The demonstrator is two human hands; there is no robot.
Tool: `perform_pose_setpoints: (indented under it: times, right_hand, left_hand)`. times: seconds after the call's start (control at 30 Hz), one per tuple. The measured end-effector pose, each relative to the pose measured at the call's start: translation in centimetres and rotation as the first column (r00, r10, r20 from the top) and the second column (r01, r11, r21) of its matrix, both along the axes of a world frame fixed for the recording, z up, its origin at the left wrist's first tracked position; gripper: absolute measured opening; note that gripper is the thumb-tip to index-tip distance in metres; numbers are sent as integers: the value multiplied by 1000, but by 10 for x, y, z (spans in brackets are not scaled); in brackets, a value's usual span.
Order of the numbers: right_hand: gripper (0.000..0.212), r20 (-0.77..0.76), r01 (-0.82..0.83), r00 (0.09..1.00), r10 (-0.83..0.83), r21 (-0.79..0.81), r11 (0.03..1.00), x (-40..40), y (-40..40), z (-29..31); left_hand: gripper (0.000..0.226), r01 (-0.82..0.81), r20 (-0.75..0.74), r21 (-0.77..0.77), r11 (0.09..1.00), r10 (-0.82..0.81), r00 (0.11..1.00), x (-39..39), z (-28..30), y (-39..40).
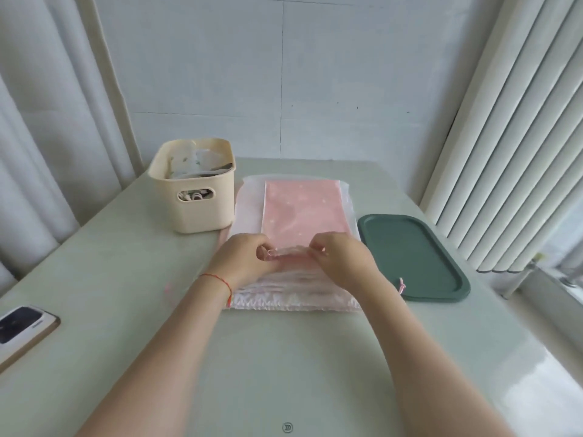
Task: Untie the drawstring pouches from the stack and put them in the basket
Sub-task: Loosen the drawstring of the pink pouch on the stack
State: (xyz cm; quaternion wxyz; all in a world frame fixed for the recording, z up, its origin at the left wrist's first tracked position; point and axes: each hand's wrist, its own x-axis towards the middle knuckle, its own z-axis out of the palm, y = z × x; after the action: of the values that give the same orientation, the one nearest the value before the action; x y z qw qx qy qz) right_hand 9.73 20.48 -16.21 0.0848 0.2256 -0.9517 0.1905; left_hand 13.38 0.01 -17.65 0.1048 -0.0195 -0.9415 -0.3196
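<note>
A stack of translucent drawstring pouches (296, 291) lies flat at the table's middle, and the top pouch (301, 209) shows a pink sheet inside. My left hand (243, 260) and my right hand (342, 258) both pinch the gathered mouth of the top pouch, one at each side. A pink drawstring end (402, 285) trails off the stack's right side. The cream basket (193, 184) stands at the stack's back left, holding several pale pouches.
A dark green tray (413, 257) lies just right of the stack. A phone (22, 329) rests near the table's left edge. Curtains hang at the left, and vertical blinds close off the right behind the tray.
</note>
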Motion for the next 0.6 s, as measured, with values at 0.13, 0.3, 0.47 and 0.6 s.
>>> perform_pose_setpoints:
  times: [0.13, 0.3, 0.47, 0.6]
  right_hand:
    - [19, -107, -31, 994, 14, -160, 987, 1, 1, -1]
    - [29, -95, 8, 995, -24, -165, 986, -3, 18, 1]
    - [15, -109, 167, 974, -198, -243, 956, -6, 27, 2]
    - [16, 16, 177, 983, -182, -325, 929, -4, 26, 5]
  left_hand:
    - [3, -77, -91, 40, 996, 80, 993, 0, -2, 0]
    - [11, -126, -108, 235, 964, 155, 982, -1, 0, -3]
    - [17, -228, -106, 308, 924, 272, 956, -2, 3, -9]
    - [11, -288, -109, 314, 905, 336, 936, -2, 4, -12]
